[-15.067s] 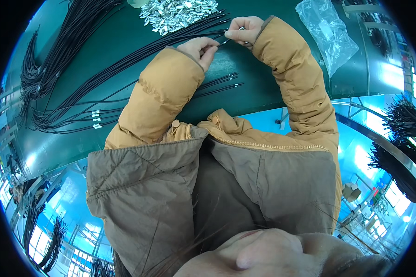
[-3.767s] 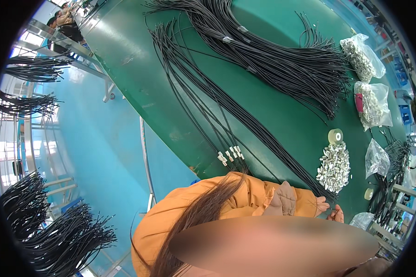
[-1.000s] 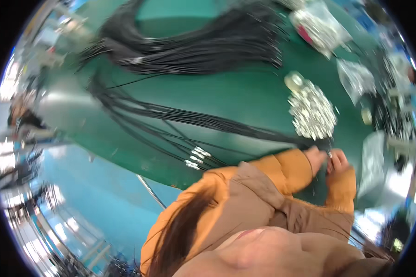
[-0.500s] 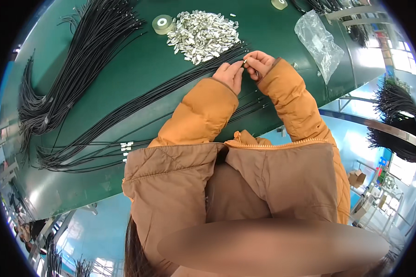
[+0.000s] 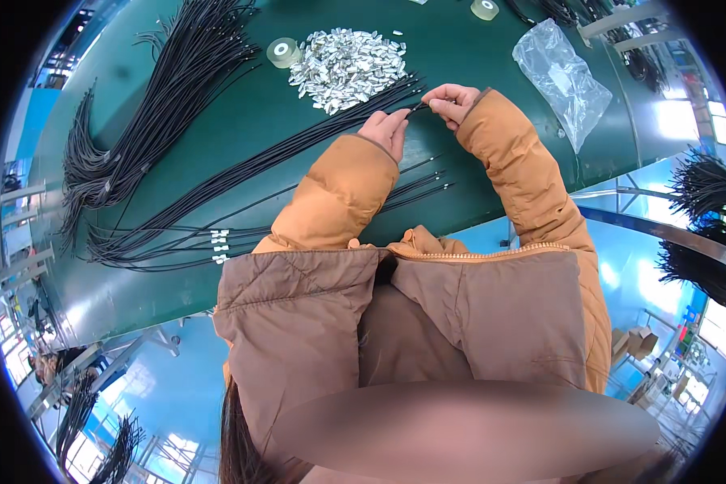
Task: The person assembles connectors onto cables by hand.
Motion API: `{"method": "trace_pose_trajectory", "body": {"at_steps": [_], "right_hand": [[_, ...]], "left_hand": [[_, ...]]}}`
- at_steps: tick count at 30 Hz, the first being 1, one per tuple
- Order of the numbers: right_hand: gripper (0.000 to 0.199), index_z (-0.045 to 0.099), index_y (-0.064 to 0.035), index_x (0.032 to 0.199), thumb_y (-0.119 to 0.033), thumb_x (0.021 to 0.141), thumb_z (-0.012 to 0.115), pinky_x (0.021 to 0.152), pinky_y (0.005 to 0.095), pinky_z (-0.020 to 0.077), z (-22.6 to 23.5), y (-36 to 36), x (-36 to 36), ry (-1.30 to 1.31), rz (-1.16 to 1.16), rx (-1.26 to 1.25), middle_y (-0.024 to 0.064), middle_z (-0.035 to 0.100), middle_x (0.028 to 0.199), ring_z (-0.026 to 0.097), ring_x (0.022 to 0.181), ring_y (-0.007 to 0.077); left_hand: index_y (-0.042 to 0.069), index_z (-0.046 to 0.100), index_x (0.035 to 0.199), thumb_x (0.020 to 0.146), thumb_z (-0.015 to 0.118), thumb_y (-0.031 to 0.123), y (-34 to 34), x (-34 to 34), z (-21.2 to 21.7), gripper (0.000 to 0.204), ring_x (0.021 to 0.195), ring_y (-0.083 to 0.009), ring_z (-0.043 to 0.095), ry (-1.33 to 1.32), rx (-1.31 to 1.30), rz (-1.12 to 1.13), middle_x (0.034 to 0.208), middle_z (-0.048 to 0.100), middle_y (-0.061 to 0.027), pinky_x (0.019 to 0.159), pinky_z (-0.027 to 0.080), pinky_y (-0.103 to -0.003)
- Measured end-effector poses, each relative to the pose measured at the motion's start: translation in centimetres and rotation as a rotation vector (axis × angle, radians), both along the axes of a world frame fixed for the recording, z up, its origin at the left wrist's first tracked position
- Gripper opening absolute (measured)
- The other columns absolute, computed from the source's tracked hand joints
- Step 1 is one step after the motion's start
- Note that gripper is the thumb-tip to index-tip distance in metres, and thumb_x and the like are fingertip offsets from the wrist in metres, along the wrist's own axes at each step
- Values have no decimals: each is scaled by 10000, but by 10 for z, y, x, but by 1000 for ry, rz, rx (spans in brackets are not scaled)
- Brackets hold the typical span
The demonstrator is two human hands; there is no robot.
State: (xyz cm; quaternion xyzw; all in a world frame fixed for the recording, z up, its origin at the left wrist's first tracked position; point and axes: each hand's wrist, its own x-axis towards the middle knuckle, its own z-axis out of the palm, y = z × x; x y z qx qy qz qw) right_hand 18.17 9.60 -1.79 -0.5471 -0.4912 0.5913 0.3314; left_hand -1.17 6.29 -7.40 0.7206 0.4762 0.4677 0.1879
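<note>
My left hand (image 5: 385, 132) is closed in a pinch on a thin black cable (image 5: 415, 108), just beyond the near side of a long cable bundle (image 5: 298, 142). To its right, my right hand (image 5: 453, 105) pinches the end of the same cable between thumb and fingers. A short stretch of cable shows between the two hands; its tip is hidden by my right fingers. Above the left hand lies a heap of small silvery metal pieces (image 5: 348, 69). Several cables with white pieces (image 5: 219, 235) on them run across the table by my left sleeve.
A thick bundle of black cables (image 5: 177, 89) covers the table's left side. Beside the metal heap sits a roll of clear tape (image 5: 283, 52), and another tape roll (image 5: 484, 9) is at the far edge. A crumpled clear plastic bag (image 5: 563, 81) lies right of my hands.
My hands have drawn slightly apart, so the cable between them now shows. A small bright piece at my right fingertips is no longer visible. The whole view has shifted a little.
</note>
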Motion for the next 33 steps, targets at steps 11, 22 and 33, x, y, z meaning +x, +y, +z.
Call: {"method": "trace_pose_trajectory", "body": {"at_steps": [11,22,33], "right_hand": [[158,701,-113,969,-165,834,637,570,225,426,-14,11,16,-438,261,355,2,637,769,517,620,102],[122,665,-110,922,-167,814,655,639,239,426,-13,13,-4,-407,269,242,-11,618,735,537,687,127],[286,487,-79,1174,-166,910,559,384,228,390,-73,30,62,371,199,-279,75,582,893,505,604,114]], "left_hand": [[199,664,1037,844,609,114,-14,3,9,217,497,-186,512,170,58,28,722,540,-4,440,404,-292],[77,664,1027,828,584,33,-13,13,29,219,571,-150,545,-136,-170,-43,799,624,-37,520,448,-249],[116,631,834,833,563,214,-23,19,45,119,658,-300,571,-114,-81,54,806,624,-65,589,464,-377]]}}
